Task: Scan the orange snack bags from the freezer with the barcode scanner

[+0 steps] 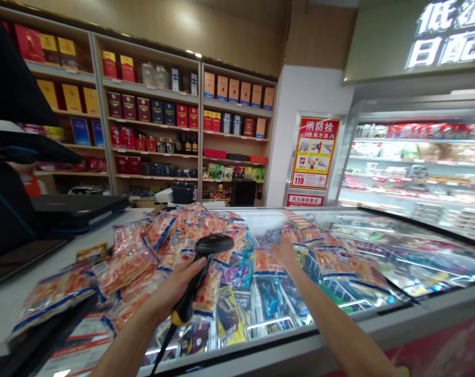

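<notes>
My left hand [186, 280] is wrapped round the handle of a black and yellow barcode scanner [200, 267], its head pointing right and its cable hanging down. Farther right, my right hand [285, 252] reaches over the glass-topped freezer [323, 335]. It is at the upper right edge of a clear packet of orange-brown food with a blue band [265, 262]; its fingers are blurred, so I cannot tell whether they grip it. Several like packets [127, 264] are heaped on the left, around and under the scanner. More such packets [333, 261] lie right of my right hand.
Colourful bags [231, 317] and wire baskets [271, 325] show inside the freezer. At the left are a counter [1, 314] and black checkout equipment [76, 209]. Shelves of boxed bottles [151, 112] line the back, and a lit chilled display [413, 162] stands at the right.
</notes>
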The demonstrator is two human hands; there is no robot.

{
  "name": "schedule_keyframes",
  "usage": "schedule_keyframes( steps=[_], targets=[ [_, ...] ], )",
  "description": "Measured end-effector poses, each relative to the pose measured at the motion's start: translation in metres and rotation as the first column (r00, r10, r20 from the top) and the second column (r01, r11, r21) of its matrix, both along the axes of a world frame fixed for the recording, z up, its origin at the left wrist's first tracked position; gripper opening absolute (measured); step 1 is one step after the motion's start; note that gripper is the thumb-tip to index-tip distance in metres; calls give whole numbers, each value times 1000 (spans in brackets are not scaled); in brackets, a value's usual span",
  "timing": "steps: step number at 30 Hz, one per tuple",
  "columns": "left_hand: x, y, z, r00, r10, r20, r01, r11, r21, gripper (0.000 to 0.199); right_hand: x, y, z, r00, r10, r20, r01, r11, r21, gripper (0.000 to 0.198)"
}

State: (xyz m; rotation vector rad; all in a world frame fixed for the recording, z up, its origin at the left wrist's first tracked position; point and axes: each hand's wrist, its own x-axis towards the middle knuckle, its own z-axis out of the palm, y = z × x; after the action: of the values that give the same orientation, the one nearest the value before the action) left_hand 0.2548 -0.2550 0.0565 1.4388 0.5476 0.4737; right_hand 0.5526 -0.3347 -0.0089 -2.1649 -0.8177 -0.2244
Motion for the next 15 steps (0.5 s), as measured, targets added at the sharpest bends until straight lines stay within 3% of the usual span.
schedule_keyframes(
  steps=[2,3,6,8,11,13,15],
  targets=[
    [4,-1,0,1000,-19,9,20,1000,-10,32,-12,-11,-3,983,91,159,-57,977,-204,47],
    [6,-2,0,999,-33,15,33,999,-12,32,-19,-13,-6,970,171,175,-109,943,-315,50],
    [12,-3,-1,996,-79,44,80,997,-21,32,-32,-15,-8,946,319,61,-245,823,-512,59],
    [14,-4,-2,994,-100,42,101,995,-19,32,-32,-16,-5,955,291,62,-224,841,-493,61],
    [15,-5,-2,992,-122,21,122,993,10,34,-21,-21,2,987,98,130,-38,917,-398,62],
    [16,-6,-1,992,-122,22,122,992,8,35,-13,-24,3,994,-10,108,53,913,-405,61],
    [16,-6,0,993,-117,27,118,993,-13,35,-7,-24,-2,999,-31,30,40,914,-404,53]
  ],
)
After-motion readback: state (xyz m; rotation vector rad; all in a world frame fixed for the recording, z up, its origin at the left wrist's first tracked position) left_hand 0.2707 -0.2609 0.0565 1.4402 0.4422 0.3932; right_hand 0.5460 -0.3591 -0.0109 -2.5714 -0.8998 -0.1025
